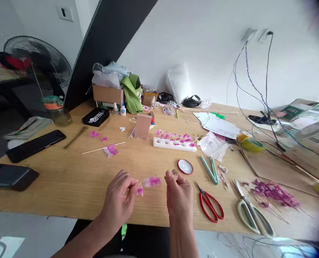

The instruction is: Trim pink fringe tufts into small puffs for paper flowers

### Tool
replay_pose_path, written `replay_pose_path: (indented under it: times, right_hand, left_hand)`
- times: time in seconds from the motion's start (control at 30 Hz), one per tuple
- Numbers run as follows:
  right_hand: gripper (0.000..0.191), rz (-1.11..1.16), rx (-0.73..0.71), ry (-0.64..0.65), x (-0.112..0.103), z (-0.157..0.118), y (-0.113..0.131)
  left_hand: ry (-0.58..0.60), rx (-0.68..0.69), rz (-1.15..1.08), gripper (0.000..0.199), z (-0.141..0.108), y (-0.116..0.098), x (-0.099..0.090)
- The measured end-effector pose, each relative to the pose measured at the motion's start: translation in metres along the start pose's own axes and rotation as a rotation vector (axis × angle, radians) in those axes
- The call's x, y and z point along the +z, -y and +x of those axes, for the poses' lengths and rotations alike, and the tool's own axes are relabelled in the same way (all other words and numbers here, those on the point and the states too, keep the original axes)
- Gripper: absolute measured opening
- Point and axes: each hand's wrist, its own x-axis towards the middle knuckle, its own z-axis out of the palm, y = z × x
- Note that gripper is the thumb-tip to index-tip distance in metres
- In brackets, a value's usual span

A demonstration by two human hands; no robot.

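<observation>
Between my hands, above the front of the table, stretches a small pink and white fringed strip (151,182) that looks wound round a thin wire or thread. My left hand (121,191) pinches its left end, and a second bit of pink fringe (140,191) pokes out under the fingertips. My right hand (177,190) is closed in a pinch at the right end of the fine wire or thread, which is barely visible. Beside the right hand lie red-handled pliers or snips (209,204) and a round lid (185,166) with a red rim.
A white foam block (174,144) bears several pink sprigs. At right are large scissors (253,211), turquoise tweezers or a tool (211,170) and a pink dried-looking bunch (276,193). A stick (95,149) and phone (37,145) lie left. Cables (268,100) hang from the wall.
</observation>
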Motion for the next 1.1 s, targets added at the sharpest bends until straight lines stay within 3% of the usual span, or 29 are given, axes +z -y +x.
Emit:
replay_pose_path:
  times: [0.3, 0.6, 0.73, 0.9, 1.0, 1.1]
  right_hand:
    - [0.048, -0.080, -0.023, -0.037, -0.001, 0.000, 0.002]
    - [0.040, -0.112, 0.009, 0.033, -0.006, 0.002, 0.000]
    - [0.042, -0.093, 0.035, 0.026, -0.011, 0.002, -0.003]
    - [0.040, 0.002, 0.061, -0.124, -0.009, -0.012, -0.013]
    - [0.033, -0.057, 0.079, -0.054, -0.002, -0.022, -0.015]
    - [0.039, -0.078, 0.110, 0.075, 0.006, -0.026, -0.013]
  left_hand:
    - [-0.020, 0.133, 0.110, 0.022, 0.001, 0.001, 0.004]
    - [-0.022, 0.027, 0.073, 0.019, 0.001, 0.011, 0.004]
    - [-0.032, -0.125, -0.046, 0.021, 0.004, 0.012, 0.002]
    - [-0.018, -0.460, -0.297, 0.024, 0.007, 0.017, -0.001]
    - [-0.009, -0.599, -0.394, 0.026, 0.008, 0.020, -0.001]
    - [-0.014, -0.652, -0.448, 0.027, 0.008, 0.020, -0.001]
